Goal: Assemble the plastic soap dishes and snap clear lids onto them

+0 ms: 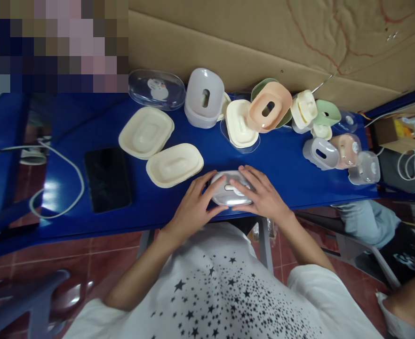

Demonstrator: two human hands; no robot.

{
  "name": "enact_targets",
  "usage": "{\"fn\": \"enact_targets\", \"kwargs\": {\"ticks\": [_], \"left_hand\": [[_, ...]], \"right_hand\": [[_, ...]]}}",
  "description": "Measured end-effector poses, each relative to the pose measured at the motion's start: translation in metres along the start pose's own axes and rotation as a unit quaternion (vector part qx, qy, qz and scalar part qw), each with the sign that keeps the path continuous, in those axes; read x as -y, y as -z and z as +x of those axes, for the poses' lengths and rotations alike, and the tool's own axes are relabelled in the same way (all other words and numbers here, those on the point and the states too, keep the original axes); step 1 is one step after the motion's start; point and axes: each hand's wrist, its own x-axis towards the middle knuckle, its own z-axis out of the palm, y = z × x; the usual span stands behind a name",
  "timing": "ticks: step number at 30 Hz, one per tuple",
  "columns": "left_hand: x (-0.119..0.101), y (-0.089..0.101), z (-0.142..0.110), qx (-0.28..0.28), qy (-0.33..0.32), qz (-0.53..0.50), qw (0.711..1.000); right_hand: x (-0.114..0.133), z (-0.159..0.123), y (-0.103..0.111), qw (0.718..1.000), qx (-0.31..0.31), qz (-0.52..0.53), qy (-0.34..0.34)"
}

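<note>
A small grey plastic box with a clear lid (227,190) sits at the near edge of the blue table (285,165). My left hand (194,207) grips its left side, with the fingers curled over the lid. My right hand (260,190) presses on its right side and top, fingers laid across the lid. Two cream oval lids (146,132) (174,165) lie just beyond my left hand.
At the back of the table are a clear lid (157,89), a grey box (203,98), a cream lid (241,123), a peach box (269,107) and several small boxes (338,150) on the right. A black tablet (107,179) and white cable (57,188) lie left. Another person sits at right (405,278).
</note>
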Motion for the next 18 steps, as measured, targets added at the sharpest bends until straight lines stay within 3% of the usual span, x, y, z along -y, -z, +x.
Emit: {"fn": "enact_targets", "kwargs": {"ticks": [5, 9, 13, 15, 18], "left_hand": [[0.005, 0.002, -0.002, 0.013, -0.017, 0.002, 1.0], [0.003, 0.003, -0.003, 0.027, -0.023, 0.014, 0.999], [0.0, 0.006, -0.002, 0.028, -0.001, -0.003, 1.0], [-0.001, 0.007, -0.001, 0.031, 0.0, -0.001, 1.0], [0.001, 0.007, 0.001, 0.045, -0.007, 0.017, 0.999]], "right_hand": [[0.007, -0.003, -0.004, 0.999, -0.008, -0.031, 0.032], [0.001, -0.026, -0.005, 0.997, -0.054, -0.048, -0.007], [-0.014, -0.088, 0.001, 0.969, -0.16, -0.11, -0.154], [-0.025, -0.13, 0.006, 0.934, -0.204, -0.149, -0.254], [-0.054, -0.195, 0.017, 0.86, -0.264, -0.213, -0.381]]}}
